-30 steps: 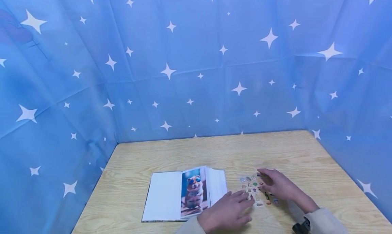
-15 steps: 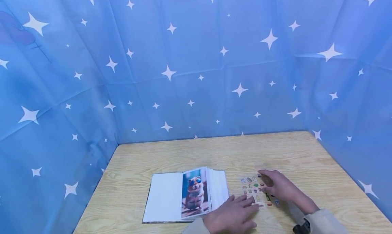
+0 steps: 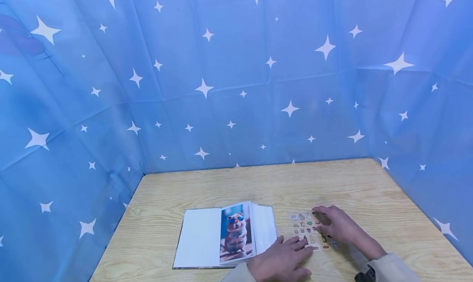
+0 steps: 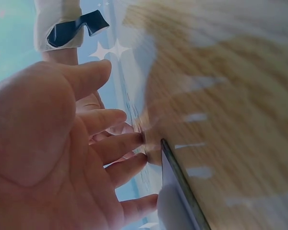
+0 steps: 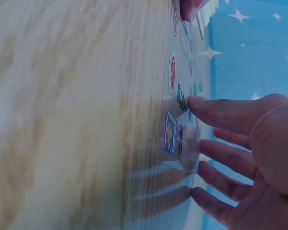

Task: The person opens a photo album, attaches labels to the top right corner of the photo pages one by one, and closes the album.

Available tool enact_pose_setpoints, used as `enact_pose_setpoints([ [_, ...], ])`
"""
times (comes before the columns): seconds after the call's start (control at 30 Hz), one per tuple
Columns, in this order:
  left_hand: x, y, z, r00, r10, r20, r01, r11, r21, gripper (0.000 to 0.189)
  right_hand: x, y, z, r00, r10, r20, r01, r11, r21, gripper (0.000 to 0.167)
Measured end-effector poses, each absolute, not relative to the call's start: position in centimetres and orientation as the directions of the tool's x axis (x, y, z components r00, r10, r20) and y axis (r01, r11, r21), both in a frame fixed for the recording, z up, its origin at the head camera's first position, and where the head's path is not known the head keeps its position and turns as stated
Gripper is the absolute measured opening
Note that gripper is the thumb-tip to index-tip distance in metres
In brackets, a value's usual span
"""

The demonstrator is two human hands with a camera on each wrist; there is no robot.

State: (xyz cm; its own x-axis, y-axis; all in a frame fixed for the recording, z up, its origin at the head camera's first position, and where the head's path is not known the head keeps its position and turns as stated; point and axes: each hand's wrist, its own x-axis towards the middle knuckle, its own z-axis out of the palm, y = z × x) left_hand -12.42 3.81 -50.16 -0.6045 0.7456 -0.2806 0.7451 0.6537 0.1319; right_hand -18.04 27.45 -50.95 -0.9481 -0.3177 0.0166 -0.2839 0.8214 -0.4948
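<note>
A clear sticker sheet [image 3: 308, 228] printed with rows of small coloured pictures lies flat on the table. My left hand [image 3: 283, 258] is palm down with fingers extended, its fingertips at the sheet's near left corner. Over the sheet's right side is my right hand [image 3: 339, 225]. In the right wrist view, the right thumb [image 5: 216, 112] touches the sheet beside a green sticker [image 5: 181, 97], while the other fingers reach along its edge. Left of the sheet lies an open photo album [image 3: 197, 237], showing a photo of a hamster in sunglasses [image 3: 235, 233].
The album's cover edge [image 4: 185, 189] stands close to the left fingers in the left wrist view. A wood-grain table [image 3: 229, 187] carries everything. A blue curtain with white stars [image 3: 236, 76] encloses the back and both sides.
My left hand has shifted slightly right and nearer to me along the sheet's near edge. The right hand holds its place, and the album lies as before.
</note>
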Motion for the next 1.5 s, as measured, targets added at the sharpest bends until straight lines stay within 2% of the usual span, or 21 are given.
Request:
enact_pose_setpoints([
  [0.27, -12.36, 3.92, -50.08, -0.611, 0.74, -0.282, 0.741, 0.659, 0.125, 0.06, -18.11, 27.53, -51.03, -0.939, -0.343, 0.033, -0.315, 0.815, -0.486, 0.054],
  [0.53, -13.03, 4.3, -50.28, -0.588, 0.712, -0.383, 0.694, 0.688, 0.213, 0.057, -17.97, 27.44, -51.17, -0.939, -0.339, 0.055, -0.323, 0.814, -0.483, 0.056],
  [0.9, -12.55, 3.73, -50.15, -0.602, 0.749, -0.278, 0.743, 0.652, 0.148, 0.058, -18.09, 27.34, -50.74, -0.929, -0.356, 0.102, -0.35, 0.753, -0.557, 0.054],
  [1.17, -12.85, 3.78, -50.23, -0.596, 0.741, -0.308, 0.729, 0.661, 0.178, 0.057, -18.34, 27.25, -50.65, -0.939, -0.315, 0.136, -0.333, 0.744, -0.58, 0.047],
  [1.5, -12.92, 3.89, -50.54, -0.6, 0.752, -0.271, 0.736, 0.652, 0.181, 0.056, -18.8, 27.68, -50.95, -0.956, -0.262, 0.133, -0.286, 0.726, -0.626, 0.033],
])
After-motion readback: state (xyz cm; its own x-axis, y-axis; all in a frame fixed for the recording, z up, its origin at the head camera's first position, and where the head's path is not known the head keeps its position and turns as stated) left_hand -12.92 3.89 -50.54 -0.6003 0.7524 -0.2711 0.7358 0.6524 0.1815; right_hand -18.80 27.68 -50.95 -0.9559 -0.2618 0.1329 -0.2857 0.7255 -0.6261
